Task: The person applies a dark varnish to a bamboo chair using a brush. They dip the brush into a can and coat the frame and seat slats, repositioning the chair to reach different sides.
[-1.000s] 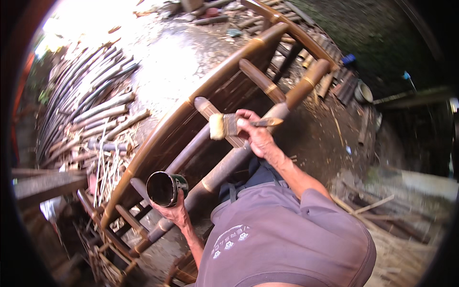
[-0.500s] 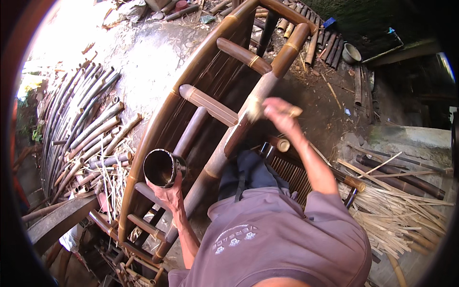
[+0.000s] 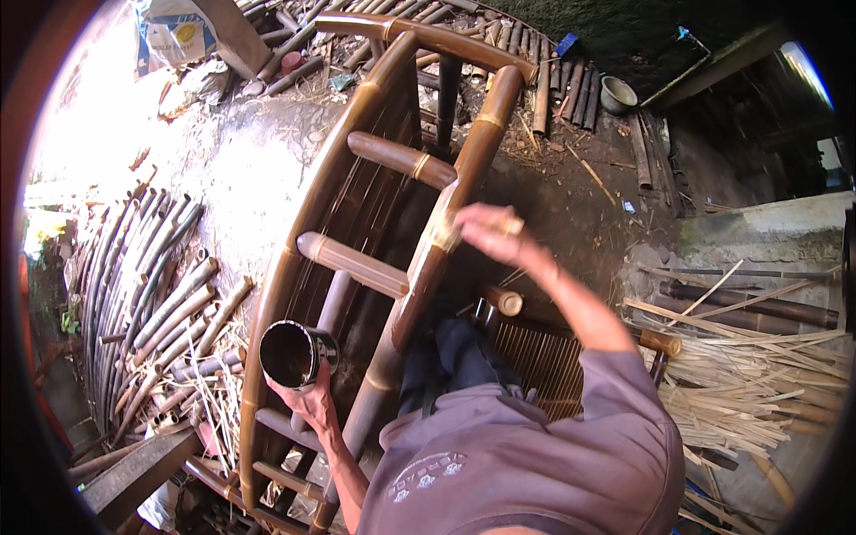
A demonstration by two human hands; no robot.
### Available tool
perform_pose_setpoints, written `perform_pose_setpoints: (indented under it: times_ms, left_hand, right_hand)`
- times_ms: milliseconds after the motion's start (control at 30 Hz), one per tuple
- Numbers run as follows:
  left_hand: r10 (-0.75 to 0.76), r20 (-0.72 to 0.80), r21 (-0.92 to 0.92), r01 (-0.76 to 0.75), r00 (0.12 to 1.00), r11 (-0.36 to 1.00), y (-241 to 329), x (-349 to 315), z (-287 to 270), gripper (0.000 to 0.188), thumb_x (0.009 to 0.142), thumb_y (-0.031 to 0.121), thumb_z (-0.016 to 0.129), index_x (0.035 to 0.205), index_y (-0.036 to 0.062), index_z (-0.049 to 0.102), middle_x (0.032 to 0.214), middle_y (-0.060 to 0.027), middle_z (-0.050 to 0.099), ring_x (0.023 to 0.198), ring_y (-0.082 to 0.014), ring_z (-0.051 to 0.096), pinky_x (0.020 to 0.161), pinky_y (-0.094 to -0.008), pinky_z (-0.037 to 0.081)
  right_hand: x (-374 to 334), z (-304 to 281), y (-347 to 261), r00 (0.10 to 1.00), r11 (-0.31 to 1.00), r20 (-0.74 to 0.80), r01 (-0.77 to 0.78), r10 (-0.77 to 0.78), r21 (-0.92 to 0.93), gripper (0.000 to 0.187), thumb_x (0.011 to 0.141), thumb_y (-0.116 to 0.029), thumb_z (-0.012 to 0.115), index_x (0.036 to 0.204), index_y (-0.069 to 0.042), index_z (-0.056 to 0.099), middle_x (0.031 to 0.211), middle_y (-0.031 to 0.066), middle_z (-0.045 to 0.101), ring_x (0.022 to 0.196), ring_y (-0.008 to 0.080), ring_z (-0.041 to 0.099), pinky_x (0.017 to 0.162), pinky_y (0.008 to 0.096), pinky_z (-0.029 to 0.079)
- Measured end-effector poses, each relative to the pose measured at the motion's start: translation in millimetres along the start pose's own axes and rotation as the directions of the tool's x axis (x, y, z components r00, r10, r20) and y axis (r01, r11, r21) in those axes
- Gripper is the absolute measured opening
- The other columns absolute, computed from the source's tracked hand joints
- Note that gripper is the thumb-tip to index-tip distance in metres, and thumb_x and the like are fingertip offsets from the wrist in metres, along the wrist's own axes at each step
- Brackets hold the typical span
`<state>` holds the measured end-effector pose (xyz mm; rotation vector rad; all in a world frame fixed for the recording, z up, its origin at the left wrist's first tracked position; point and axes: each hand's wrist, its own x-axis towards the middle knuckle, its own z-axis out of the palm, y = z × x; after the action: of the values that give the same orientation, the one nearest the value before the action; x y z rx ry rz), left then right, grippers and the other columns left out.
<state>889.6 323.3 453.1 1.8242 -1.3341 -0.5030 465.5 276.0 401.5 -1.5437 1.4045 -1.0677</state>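
Observation:
A long brown bamboo furniture frame [image 3: 383,352], with rails and short crosspieces, stretches across the middle. My right hand [image 3: 493,234] is closed round the handle of a pale brush [image 3: 443,231], slightly smeared by motion. The bristles meet the frame's right-hand rail, which shines around that spot. Over the frame's lower left part, my left hand [image 3: 309,398] grips a dark, round, open-topped can [image 3: 287,353] from below and the side. The can is tilted so its dark inside shows; how much liquid it holds I cannot make out.
Cut bamboo poles [image 3: 134,294] are heaped at the left. Split bamboo strips [image 3: 727,392] pile up at the right. A slatted bamboo seat [image 3: 535,352] stands beside my legs. At the back are more bamboo pieces [image 3: 571,94], a grey bowl [image 3: 619,94] and a white-and-blue sack [image 3: 174,40].
My view has shifted, so the frame appears lower and further left. The brush has moved along the right-hand rail, nearer the upper crosspiece. My left hand still grips the can.

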Motion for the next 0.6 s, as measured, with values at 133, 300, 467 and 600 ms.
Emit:
perform_pose_setpoints:
  times_ms: [133,300,467,600]
  left_hand:
    - [0.024,0.029,-0.002,-0.024,0.999,1.0,13,9,12,0.097,0.06,0.017,0.085,0.141,0.0002,0.035,0.133,-0.0169,0.049,0.124,-0.0287,0.049,0.11,-0.0393,0.036]
    - [-0.003,-0.038,0.079,0.006,0.999,0.997,8,15,22,0.096,0.06,0.016,0.085,0.141,-0.0003,0.035,0.132,-0.017,0.049,0.122,-0.0296,0.05,0.109,-0.0398,0.037]
    - [-0.011,-0.03,0.09,0.014,0.999,0.996,20,30,40,0.096,0.06,0.015,0.085,0.14,-0.0005,0.035,0.132,-0.017,0.049,0.122,-0.0292,0.05,0.109,-0.0397,0.037]
    - [-0.034,-0.022,0.107,0.036,0.999,0.994,32,32,50,0.095,0.06,0.016,0.086,0.14,0.0012,0.037,0.133,-0.016,0.049,0.123,-0.0287,0.049,0.108,-0.0394,0.037]
  right_hand:
    - [74,-90,50,0.893,0.991,-0.431,-0.1,0.128,0.086,0.036,0.092,-0.008,0.059,0.127,-0.005,0.058,0.121,0.0119,0.065,0.112,0.0215,0.062,0.093,0.0294,0.051]
    - [14,-30,14,0.988,0.996,0.14,-0.05,0.061,-0.077,0.035,0.088,-0.014,0.066,0.121,-0.001,0.064,0.118,0.0137,0.067,0.111,0.0237,0.063,0.098,0.0356,0.048]
    - [103,-161,103,0.985,0.986,-0.166,0.026,-0.054,-0.165,0.028,0.091,-0.014,0.065,0.116,-0.002,0.066,0.119,0.0101,0.066,0.107,0.0172,0.063,0.095,0.0319,0.05]
    - [179,-222,103,0.891,0.962,-0.451,-0.167,0.053,-0.216,0.027,0.09,-0.008,0.061,0.116,-0.003,0.066,0.111,0.0112,0.07,0.097,0.0186,0.067,0.085,0.0303,0.054]
